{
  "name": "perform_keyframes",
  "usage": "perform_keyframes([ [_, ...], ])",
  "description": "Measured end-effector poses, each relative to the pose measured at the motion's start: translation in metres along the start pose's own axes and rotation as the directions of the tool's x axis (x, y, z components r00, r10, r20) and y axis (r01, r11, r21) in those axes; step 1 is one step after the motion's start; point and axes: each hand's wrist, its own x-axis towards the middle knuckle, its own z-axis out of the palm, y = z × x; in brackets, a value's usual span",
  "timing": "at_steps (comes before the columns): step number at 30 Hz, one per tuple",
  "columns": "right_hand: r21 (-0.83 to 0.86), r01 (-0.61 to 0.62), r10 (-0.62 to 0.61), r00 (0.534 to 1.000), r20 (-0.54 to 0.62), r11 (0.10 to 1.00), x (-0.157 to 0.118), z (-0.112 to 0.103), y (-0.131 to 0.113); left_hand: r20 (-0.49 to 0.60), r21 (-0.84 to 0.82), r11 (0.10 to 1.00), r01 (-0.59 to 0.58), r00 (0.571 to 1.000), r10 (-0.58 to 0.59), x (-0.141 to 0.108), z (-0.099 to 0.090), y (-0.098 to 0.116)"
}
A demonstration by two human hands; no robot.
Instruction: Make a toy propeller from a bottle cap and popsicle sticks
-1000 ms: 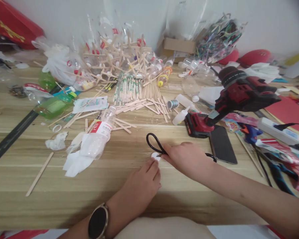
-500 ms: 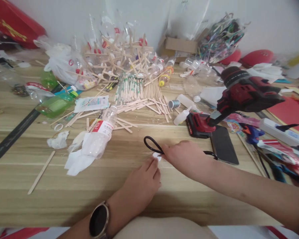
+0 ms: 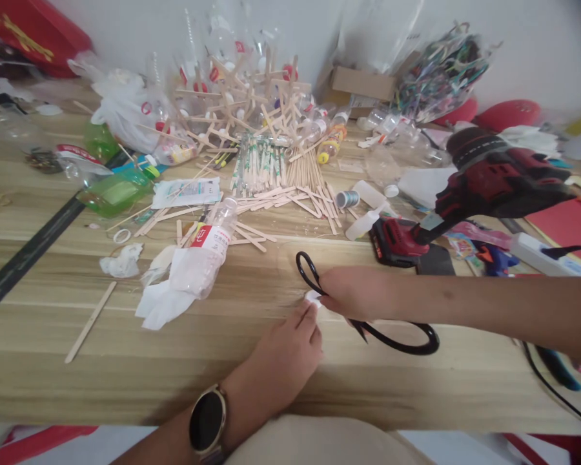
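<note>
My right hand (image 3: 356,294) is closed on a pair of scissors with black loop handles (image 3: 407,349). One loop sticks out at upper left and the other at lower right, with a pointed black tip below my palm. A small white piece (image 3: 313,298) sits on the table at the fingertips of my left hand (image 3: 285,352), which pinches it from the near side. My right fingers and the scissors meet its far right side. Whether a blade touches it is hidden. A watch (image 3: 207,421) is on my left wrist.
A red and black power drill (image 3: 494,181) stands to the right, over a dark phone (image 3: 436,261). An empty plastic bottle (image 3: 206,252) lies on white tissue (image 3: 162,307) at left. Wooden sticks (image 3: 266,200) and bottles crowd the back. One stick (image 3: 91,321) lies at left.
My right hand has turned the scissors, so the far loop now swings out to the lower right. My right forearm lies higher and more level. My left hand keeps its hold.
</note>
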Motion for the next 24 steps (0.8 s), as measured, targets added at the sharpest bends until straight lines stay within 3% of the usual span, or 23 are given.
perform_keyframes([
  [4, -0.090, 0.083, -0.062, 0.974, 0.216, 0.992, 0.003, -0.012, -0.006, -0.011, 0.002, 1.000, -0.017, 1.000, 0.017, -0.001, 0.003, -0.001],
  [7, -0.137, 0.121, -0.074, 0.949, 0.307, 0.983, 0.002, -0.021, -0.014, -0.018, -0.002, 1.000, -0.015, 1.000, 0.015, -0.001, 0.003, -0.002],
  [15, -0.216, 0.066, 0.040, 0.891, 0.453, 0.974, 0.010, -0.025, -0.013, -0.023, -0.009, 0.999, -0.037, 0.999, 0.036, 0.001, 0.000, -0.004],
  [19, -0.255, 0.092, 0.041, 0.880, 0.473, 0.963, 0.007, -0.020, -0.016, -0.033, -0.012, 1.000, -0.023, 0.999, 0.022, 0.001, 0.000, -0.005],
  [24, -0.266, 0.040, 0.102, 0.861, 0.497, 0.963, 0.007, -0.022, -0.019, -0.052, -0.026, 0.999, -0.024, 0.998, 0.023, 0.000, 0.000, -0.007],
])
